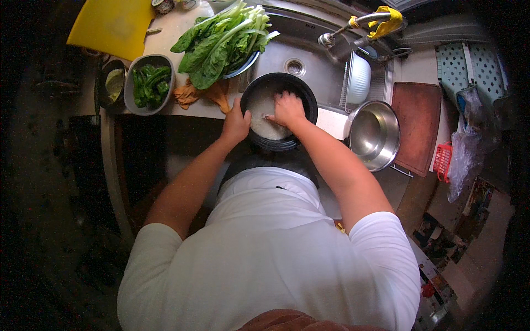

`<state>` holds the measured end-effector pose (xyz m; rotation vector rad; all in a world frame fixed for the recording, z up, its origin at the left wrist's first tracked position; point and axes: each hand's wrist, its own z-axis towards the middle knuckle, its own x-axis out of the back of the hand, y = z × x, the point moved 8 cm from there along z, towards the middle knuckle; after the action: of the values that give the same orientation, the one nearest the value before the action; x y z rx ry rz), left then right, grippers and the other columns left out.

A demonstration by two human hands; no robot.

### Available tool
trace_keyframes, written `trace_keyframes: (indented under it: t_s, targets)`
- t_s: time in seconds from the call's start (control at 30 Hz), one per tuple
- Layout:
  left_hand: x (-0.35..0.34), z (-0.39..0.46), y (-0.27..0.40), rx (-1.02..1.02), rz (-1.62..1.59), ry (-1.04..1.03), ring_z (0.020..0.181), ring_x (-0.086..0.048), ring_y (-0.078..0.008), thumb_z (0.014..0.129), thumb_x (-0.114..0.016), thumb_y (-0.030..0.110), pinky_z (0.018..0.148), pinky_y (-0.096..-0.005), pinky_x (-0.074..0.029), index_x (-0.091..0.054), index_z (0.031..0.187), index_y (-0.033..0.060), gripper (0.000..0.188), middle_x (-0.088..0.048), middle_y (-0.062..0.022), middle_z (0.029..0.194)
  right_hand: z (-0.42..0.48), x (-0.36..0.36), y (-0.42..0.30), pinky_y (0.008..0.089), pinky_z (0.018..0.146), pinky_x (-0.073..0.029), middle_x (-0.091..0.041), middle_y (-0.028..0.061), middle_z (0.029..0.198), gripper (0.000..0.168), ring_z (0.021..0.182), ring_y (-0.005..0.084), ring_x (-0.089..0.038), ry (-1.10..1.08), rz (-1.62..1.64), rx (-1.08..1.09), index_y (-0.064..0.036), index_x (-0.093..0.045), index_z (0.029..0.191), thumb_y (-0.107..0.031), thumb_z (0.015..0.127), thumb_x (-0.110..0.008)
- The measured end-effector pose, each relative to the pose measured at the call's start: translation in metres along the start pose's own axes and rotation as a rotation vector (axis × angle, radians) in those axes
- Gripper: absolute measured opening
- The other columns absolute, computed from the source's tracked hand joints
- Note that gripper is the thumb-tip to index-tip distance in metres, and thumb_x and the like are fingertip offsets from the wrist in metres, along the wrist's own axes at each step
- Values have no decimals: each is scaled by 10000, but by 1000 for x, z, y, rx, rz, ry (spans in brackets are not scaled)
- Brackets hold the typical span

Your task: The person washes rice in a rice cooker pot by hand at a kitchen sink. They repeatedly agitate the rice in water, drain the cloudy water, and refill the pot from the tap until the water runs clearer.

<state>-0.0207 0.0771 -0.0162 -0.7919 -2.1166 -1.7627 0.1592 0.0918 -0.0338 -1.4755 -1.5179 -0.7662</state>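
A black inner pot (308,93), likely from a rice cooker, is at the near edge of the sink. White rice (261,124) lies in its bottom, in what looks like cloudy water. My left hand (238,122) grips the pot's left rim, thumb on the inside. Inside the pot, my right hand (288,108) touches the rice with its thumb apart from the bent fingers. Those fingertips are partly hidden.
Leafy greens (219,45) heap over a bowl beside the sink (273,58). Left are green peppers (151,87) in a grey tub, an orange cloth (188,95) and a yellow board (112,27). A steel bowl (374,134) and brown board (416,124) are right; a faucet (327,40) overhangs.
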Motion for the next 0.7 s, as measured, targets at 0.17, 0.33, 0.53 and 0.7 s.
trace_keyframes:
  t_s: [0.17,0.33,0.53,0.7]
  targets:
    - [-1,-1,0,-18,-30,44,1002,-640,-507,921,-589,127,848,-535,-514,-441,1319,33,435,-667,-315,1052,-7,-35,19,449,979,-525,-602,218,1302,966,1202,371,-596,-125,173,-344,22,-577,1309,-644,653,-824]
    - [2,-2,5,-27,-24,49,1000,-644,-504,924,-581,125,846,-531,-513,-440,1319,31,430,-673,-306,1045,0,-82,13,416,1016,-519,-628,265,1307,878,1204,346,-637,-385,374,-288,15,-569,1344,-539,709,-814]
    - [4,-2,14,-73,-20,39,997,-638,-515,924,-575,114,846,-538,-509,-440,1285,21,396,-668,-314,1035,30,-110,13,474,968,-528,-678,267,1188,455,1104,425,-662,-150,550,-274,15,-690,1144,-316,831,-683]
    - [2,-1,3,-15,-50,-18,993,-635,-519,923,-581,129,844,-541,-508,-437,1286,24,405,-665,-320,1035,15,-36,8,484,900,-540,-697,292,1066,432,1018,440,-680,-10,524,-343,32,-755,899,-383,836,-649]
